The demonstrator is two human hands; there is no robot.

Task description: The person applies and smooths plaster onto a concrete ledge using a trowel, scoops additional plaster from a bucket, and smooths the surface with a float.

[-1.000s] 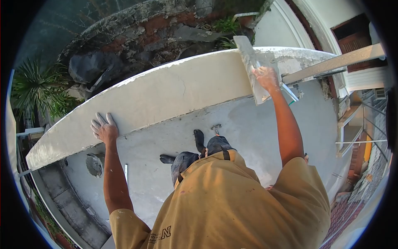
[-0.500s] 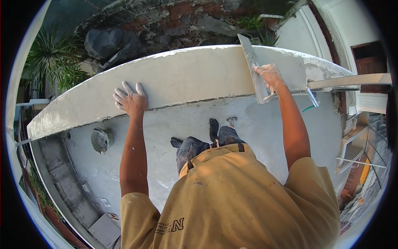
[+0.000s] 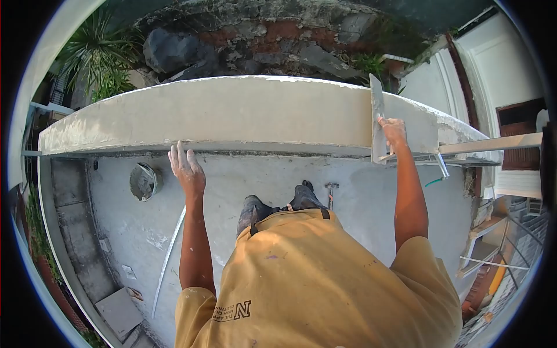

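A long, pale plastered wall top (image 3: 249, 113) curves across the view. My right hand (image 3: 394, 133) is closed on the handle of a long flat trowel (image 3: 377, 110), which stands crosswise over the wall top towards its right part. My left hand (image 3: 187, 168), dusted with plaster, has its fingers apart and holds nothing. Its fingertips are at the wall's near edge; whether they touch it I cannot tell. To the right of the trowel, the plaster looks rougher and patchy near a metal bar (image 3: 493, 143).
On the grey floor below are a bucket of grey material (image 3: 143, 181), a long thin strip (image 3: 168, 261), a small tool (image 3: 331, 188) and a square board (image 3: 119, 313). A white-and-green tool (image 3: 442, 166) hangs by the bar. Rocks (image 3: 174, 51) and plants lie beyond the wall.
My left hand has come off the wall's top surface to its near edge. The trowel in my right hand has moved a little right along the wall, and the camera view has shifted.
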